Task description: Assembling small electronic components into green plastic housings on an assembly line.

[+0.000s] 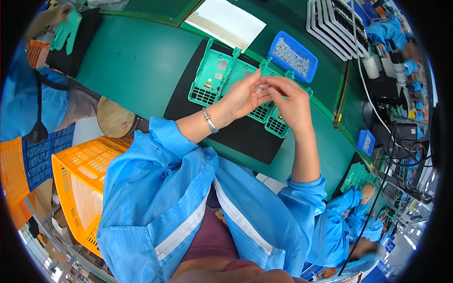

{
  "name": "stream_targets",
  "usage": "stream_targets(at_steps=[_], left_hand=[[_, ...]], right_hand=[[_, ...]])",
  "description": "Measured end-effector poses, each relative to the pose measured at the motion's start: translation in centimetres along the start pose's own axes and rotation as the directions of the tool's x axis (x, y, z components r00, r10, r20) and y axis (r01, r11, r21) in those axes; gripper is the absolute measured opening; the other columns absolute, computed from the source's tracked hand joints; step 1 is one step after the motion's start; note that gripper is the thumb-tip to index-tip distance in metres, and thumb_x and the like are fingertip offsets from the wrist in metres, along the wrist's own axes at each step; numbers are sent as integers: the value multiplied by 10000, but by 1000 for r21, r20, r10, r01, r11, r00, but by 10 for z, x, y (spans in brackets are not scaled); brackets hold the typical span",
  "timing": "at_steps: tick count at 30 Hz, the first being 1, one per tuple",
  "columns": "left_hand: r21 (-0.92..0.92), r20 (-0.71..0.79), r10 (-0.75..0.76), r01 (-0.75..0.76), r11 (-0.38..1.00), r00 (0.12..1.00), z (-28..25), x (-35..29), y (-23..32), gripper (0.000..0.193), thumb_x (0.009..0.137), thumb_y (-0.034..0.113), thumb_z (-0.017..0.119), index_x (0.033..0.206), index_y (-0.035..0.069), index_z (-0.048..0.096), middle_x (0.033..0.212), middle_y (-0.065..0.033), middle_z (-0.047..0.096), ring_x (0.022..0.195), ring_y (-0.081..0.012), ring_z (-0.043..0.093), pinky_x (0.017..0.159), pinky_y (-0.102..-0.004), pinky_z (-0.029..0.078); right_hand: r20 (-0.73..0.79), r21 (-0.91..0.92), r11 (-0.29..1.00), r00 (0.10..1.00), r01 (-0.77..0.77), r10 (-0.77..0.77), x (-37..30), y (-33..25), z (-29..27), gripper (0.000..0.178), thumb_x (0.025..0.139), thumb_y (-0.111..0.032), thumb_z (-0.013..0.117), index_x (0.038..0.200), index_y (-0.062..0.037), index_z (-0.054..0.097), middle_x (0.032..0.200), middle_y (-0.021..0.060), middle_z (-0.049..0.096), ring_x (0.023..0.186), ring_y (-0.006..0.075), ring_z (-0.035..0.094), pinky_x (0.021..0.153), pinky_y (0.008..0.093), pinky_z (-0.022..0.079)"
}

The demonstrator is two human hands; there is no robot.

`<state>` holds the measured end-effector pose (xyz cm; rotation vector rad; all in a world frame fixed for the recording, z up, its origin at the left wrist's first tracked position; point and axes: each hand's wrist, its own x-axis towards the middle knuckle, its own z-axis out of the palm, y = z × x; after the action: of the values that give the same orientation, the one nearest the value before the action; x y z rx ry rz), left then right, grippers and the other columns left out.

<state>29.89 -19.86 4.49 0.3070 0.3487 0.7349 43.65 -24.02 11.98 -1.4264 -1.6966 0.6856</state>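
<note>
Green plastic housings (210,78) are lying side by side on a black mat (240,141) on the tabletop (132,56). Above them, the left hand (243,97), its grip loosely spread, is cradling small whitish pieces (259,88) near its fingertips. The right hand (291,101) is arching beside these; whether its grip is pinching one, I cannot tell. Behind, a blue bin (310,70) is holding pale parts (290,54).
</note>
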Motion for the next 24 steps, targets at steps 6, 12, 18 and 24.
stream_targets(at_steps=[6, 12, 18, 24], left_hand=[[32, -44, -30, 32, 999, 999, 3, -19, 2, 584, 957, 417, 386, 1310, -46, 336, 1266, -191, 455, 1173, -240, 469, 996, -363, 386], [18, -36, -55, 55, 998, 998, 2, -31, -5, 581, 959, 422, 379, 1319, -31, 331, 1179, -127, 497, 1113, -189, 486, 969, -341, 388], [19, -58, -74, 76, 997, 996, 1, -39, -9, 561, 957, 420, 393, 1292, -30, 364, 1147, -94, 487, 1086, -168, 483, 949, -337, 399], [33, -54, -100, 102, 994, 994, 1, -39, -12, 562, 957, 418, 395, 1286, -38, 379, 1166, -100, 484, 1098, -176, 479, 956, -337, 399]], right_hand=[[-129, -167, 986, 992, -15, -7, -30, 12, 14, 79, 766, -63, 639, 842, -42, 646, 812, 81, 636, 675, 218, 622, 590, 305, 499], [-164, -343, 938, 981, 46, -107, -38, 8, 35, 48, 760, -82, 636, 808, -75, 635, 797, 61, 631, 710, 247, 623, 598, 331, 502], [-163, -463, 875, 957, 140, -239, -42, 18, 43, 42, 758, -88, 632, 797, -76, 626, 796, 56, 627, 714, 238, 619, 595, 339, 501], [-137, -473, 876, 973, 98, -184, -46, 20, 41, 49, 754, -88, 632, 798, -67, 630, 795, 68, 630, 695, 238, 620, 585, 332, 497]])
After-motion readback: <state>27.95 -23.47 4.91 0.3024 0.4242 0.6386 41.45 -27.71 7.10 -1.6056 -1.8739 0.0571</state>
